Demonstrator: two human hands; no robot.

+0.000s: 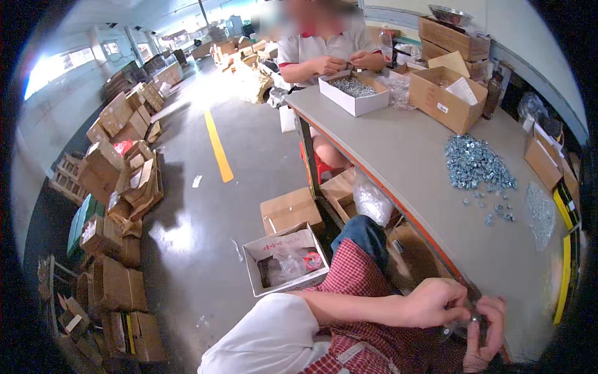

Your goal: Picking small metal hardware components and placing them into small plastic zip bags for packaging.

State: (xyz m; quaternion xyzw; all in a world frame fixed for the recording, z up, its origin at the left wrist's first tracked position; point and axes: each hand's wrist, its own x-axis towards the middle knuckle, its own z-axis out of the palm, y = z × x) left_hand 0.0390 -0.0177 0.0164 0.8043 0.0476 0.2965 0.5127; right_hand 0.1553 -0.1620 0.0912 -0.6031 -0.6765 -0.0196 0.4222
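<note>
At the table's near edge, my left hand (436, 303) is closed, its thumb and fingers pinched together beside my right hand. My right hand (489, 330) is curled, with its thumb raised against a small shiny metal piece (475, 318) between thumb and fingers. Too little of that piece shows to name its kind. Below my left fingertips is something see-through and greyish, partly covered by the hands. Farther up the table lies a heap of small bluish-silver metal fasteners (476, 163), with several loose ones on its near side.
Flat clear plastic bag (539, 215) lies right of the heap. An open cardboard box (445, 100) and a white box of metal parts (355, 90) stand farther back, where a co-worker (330, 56) handles something small. A white carton (285, 258) sits low at left.
</note>
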